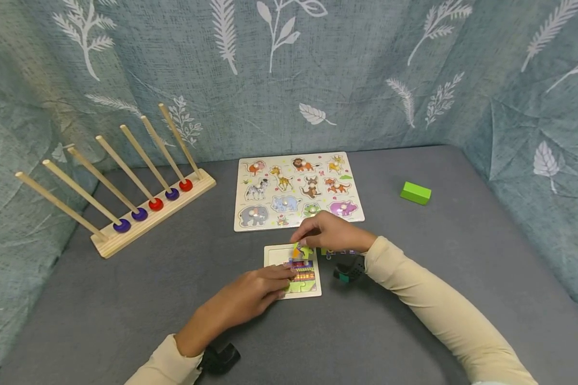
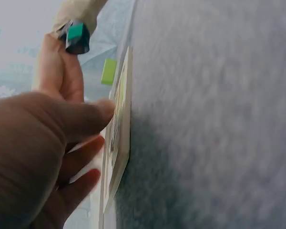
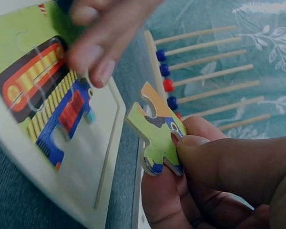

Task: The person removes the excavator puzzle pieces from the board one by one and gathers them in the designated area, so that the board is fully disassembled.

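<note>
Green puzzle piece (image 3: 157, 136), edge under fingers (image 3: 162, 200) — puzzle tray (image 1: 276, 255) part-covered

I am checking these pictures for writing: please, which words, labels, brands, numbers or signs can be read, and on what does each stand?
No readable text anywhere.
Puzzle piece in the right hand: picture only, no letters seen.
Puzzle tray: coloured picture, no readable letters.
Animal board: no readable words; its smallest prints are too small to make out.
Black device at the right wrist: any marking is too small to read.
</note>
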A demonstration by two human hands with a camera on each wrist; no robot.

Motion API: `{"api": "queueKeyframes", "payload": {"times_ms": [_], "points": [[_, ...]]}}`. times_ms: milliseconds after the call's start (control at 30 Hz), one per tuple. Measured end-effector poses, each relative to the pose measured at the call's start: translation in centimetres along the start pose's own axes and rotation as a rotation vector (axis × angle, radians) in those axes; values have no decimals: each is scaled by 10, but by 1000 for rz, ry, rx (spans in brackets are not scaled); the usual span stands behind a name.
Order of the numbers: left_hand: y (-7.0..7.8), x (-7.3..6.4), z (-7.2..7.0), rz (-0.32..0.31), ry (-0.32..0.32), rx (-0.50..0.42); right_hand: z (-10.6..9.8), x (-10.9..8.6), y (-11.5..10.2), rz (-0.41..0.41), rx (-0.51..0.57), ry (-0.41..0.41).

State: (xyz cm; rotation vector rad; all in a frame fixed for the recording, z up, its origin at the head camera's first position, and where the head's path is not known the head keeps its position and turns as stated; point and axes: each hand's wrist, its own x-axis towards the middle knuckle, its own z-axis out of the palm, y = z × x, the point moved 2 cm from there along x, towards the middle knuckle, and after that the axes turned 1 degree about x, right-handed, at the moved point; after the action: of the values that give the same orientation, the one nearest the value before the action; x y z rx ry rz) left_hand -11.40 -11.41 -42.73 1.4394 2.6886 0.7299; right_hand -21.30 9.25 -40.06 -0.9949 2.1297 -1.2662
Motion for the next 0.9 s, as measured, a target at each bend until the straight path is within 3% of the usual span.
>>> {"api": "queueKeyframes", "payload": {"times_ms": [167, 333, 633, 900], "points": [[-7, -2, -6, -77, 17, 11, -3, -5, 2, 39, -7, -1], [-9, -4, -7, -107, -9, 11, -5, -11, 3, -4, -33, -37], [-13, -4, -8, -120, -48, -3, -11, -25, 11, -7, -22, -94], [-15, -4, -9, -89, -32, -20, -13, -33, 12, 9, -29, -136]]}}
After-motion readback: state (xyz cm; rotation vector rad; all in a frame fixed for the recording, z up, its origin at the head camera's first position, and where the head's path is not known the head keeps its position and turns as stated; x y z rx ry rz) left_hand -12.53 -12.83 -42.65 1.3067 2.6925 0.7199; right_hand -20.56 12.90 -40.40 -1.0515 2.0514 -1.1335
